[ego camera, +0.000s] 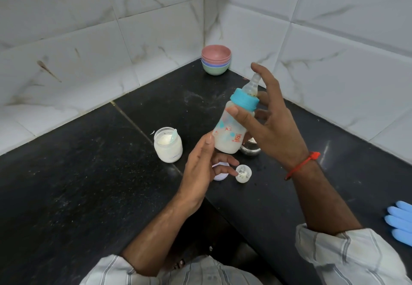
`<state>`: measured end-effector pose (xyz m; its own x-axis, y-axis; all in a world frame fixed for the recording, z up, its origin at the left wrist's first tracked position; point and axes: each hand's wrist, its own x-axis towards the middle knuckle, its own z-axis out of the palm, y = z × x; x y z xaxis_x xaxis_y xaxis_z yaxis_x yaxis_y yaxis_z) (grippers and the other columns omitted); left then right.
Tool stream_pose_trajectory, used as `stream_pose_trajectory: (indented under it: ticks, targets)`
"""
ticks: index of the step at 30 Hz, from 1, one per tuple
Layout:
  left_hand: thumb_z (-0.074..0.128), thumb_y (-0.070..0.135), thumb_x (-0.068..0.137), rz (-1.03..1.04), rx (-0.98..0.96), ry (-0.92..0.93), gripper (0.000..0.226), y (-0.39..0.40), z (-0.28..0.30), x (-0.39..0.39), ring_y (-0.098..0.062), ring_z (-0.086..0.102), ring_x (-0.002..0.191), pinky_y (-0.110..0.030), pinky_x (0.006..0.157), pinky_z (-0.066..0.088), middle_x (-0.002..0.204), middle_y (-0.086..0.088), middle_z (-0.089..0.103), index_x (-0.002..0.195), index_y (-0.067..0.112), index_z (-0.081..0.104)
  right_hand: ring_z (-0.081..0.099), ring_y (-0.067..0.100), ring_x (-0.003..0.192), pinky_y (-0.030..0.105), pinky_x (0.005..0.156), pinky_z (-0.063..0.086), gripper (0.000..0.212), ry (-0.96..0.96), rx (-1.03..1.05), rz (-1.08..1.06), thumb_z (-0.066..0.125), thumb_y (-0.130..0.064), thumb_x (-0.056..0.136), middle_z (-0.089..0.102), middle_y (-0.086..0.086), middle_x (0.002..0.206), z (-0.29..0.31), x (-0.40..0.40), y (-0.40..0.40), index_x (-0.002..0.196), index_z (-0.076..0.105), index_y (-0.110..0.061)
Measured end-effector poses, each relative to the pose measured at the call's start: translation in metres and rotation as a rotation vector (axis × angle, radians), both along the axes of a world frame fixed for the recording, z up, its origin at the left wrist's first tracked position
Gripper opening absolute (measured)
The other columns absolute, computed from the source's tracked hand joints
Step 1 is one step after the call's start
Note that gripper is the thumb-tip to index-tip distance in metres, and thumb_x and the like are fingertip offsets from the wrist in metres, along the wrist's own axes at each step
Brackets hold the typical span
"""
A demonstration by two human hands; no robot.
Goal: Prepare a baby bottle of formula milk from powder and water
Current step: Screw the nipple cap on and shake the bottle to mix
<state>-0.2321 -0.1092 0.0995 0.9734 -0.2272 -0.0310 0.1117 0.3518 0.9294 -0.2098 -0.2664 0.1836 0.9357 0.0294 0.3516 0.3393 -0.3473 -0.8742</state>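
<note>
1. The clear plastic baby bottle (230, 130) with a turquoise screw ring and a pale translucent teat is held in the air above the black stone counter (89, 173), tilted so the teat leans up and to the right, toward the tiled corner.
2. Its wall carries small turquoise and orange printed figures, and cloudy white milk fills the lower part of the body.
3. The right hand (270, 126) holds the bottle: the thumb presses across the front of the body just under the turquoise ring, the index finger reaches up beside the teat, and the other fingers curl round the far side.
4. The left hand (204, 164) is open and relaxed, its thumb tip touching the lower left edge of the bottle; the remaining fingers spread loosely beneath the base, and whether they touch it cannot be told.
5. A small clear glass jar of white powder (168, 145) stands on the counter to the left of the bottle, with a pale scoop handle leaning out of it.
6. A white round lid (220, 176) and a small clear dome-shaped cap (243, 174) lie on the counter under the left hand's fingers.
7. A shiny steel vessel (250, 149) sits behind the bottle's base, largely hidden.
</note>
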Motion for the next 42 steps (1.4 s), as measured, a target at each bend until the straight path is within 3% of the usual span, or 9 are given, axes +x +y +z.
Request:
stream_pose_trajectory:
  ticks: [5, 9, 19, 24, 28, 31, 35, 39, 42]
  targets:
    - [0.04, 0.062, 0.093, -0.071, -0.116, 0.155, 0.065, -0.006, 0.004, -0.001, -0.026, 0.069, 0.075, -0.045, 0.069, 0.062, 0.09, -0.016, 0.071, 0.119, 0.007, 0.063, 0.074, 0.021, 0.101, 0.035, 0.089, 0.061, 0.079, 0.102, 0.139, 0.127, 0.072, -0.03, 0.089, 0.071, 0.001, 0.111, 0.003, 0.001, -0.004, 0.154, 0.028, -0.036]
    - [0.038, 0.063, 0.091, -0.134, -0.168, 0.233, 0.071, -0.005, 0.006, -0.002, -0.027, 0.068, 0.075, -0.044, 0.066, 0.062, 0.091, -0.019, 0.067, 0.123, 0.004, 0.061, 0.076, 0.016, 0.096, 0.031, 0.084, 0.062, 0.079, 0.125, 0.146, 0.143, 0.072, -0.023, 0.09, 0.07, 0.0, 0.109, 0.004, 0.002, -0.006, 0.154, 0.028, -0.034]
    - [0.026, 0.059, 0.104, -0.207, -0.239, 0.309, 0.064, 0.004, 0.009, -0.002, -0.027, 0.066, 0.075, -0.043, 0.066, 0.062, 0.077, -0.013, 0.061, 0.127, 0.007, 0.056, 0.075, 0.021, 0.106, 0.042, 0.095, 0.061, 0.102, 0.143, -0.004, 0.304, 0.078, -0.025, 0.082, 0.069, 0.005, 0.123, 0.0, 0.002, -0.01, 0.159, 0.011, -0.035]
    - [0.02, 0.062, 0.105, -0.238, -0.164, 0.283, 0.068, 0.01, 0.007, 0.0, -0.026, 0.065, 0.072, -0.043, 0.064, 0.061, 0.078, -0.014, 0.061, 0.125, 0.01, 0.06, 0.074, 0.022, 0.106, 0.047, 0.092, 0.062, 0.094, 0.074, 0.018, 0.259, 0.081, -0.023, 0.08, 0.068, 0.004, 0.122, -0.006, 0.002, -0.005, 0.152, 0.022, -0.032]
    - [0.023, 0.065, 0.102, -0.071, -0.061, 0.287, 0.072, 0.019, -0.001, 0.005, -0.024, 0.066, 0.069, -0.039, 0.056, 0.059, 0.087, -0.014, 0.064, 0.132, 0.01, 0.059, 0.074, 0.02, 0.102, 0.052, 0.09, 0.061, 0.091, -0.103, 0.241, 0.147, 0.082, -0.006, 0.079, 0.069, 0.002, 0.116, -0.003, -0.008, 0.001, 0.149, 0.027, -0.025]
    - [0.028, 0.064, 0.102, 0.089, -0.053, 0.345, 0.068, 0.033, -0.014, 0.007, -0.02, 0.064, 0.065, -0.035, 0.051, 0.058, 0.081, -0.008, 0.065, 0.13, 0.012, 0.062, 0.069, 0.014, 0.089, 0.039, 0.087, 0.061, 0.09, -0.26, 0.451, -0.005, 0.075, 0.008, 0.081, 0.067, -0.003, 0.108, -0.007, -0.015, -0.001, 0.149, 0.022, -0.018]
    - [0.029, 0.061, 0.104, 0.185, -0.003, 0.373, 0.066, 0.045, -0.024, 0.007, -0.019, 0.064, 0.064, -0.034, 0.05, 0.056, 0.08, -0.007, 0.065, 0.126, 0.011, 0.065, 0.073, 0.015, 0.107, 0.043, 0.096, 0.06, 0.092, -0.05, 0.078, -0.012, 0.086, -0.023, 0.076, 0.069, 0.002, 0.122, -0.026, -0.014, -0.004, 0.149, 0.033, -0.042]
    - [0.03, 0.059, 0.104, 0.218, 0.019, 0.368, 0.065, 0.045, -0.029, 0.01, -0.02, 0.063, 0.062, -0.033, 0.048, 0.055, 0.079, -0.006, 0.064, 0.124, 0.009, 0.065, 0.07, 0.032, 0.109, 0.052, 0.093, 0.059, 0.09, -0.227, 0.298, -0.057, 0.09, -0.021, 0.077, 0.064, 0.019, 0.127, -0.021, -0.014, 0.001, 0.146, 0.036, -0.046]
    - [0.031, 0.058, 0.104, 0.231, 0.044, 0.364, 0.063, 0.042, -0.031, 0.01, -0.021, 0.063, 0.062, -0.033, 0.047, 0.054, 0.078, -0.007, 0.064, 0.122, 0.009, 0.066, 0.068, 0.023, 0.112, 0.032, 0.092, 0.058, 0.089, -0.269, 0.181, -0.104, 0.089, -0.021, 0.078, 0.06, 0.011, 0.137, -0.027, -0.008, 0.01, 0.145, 0.037, -0.048]
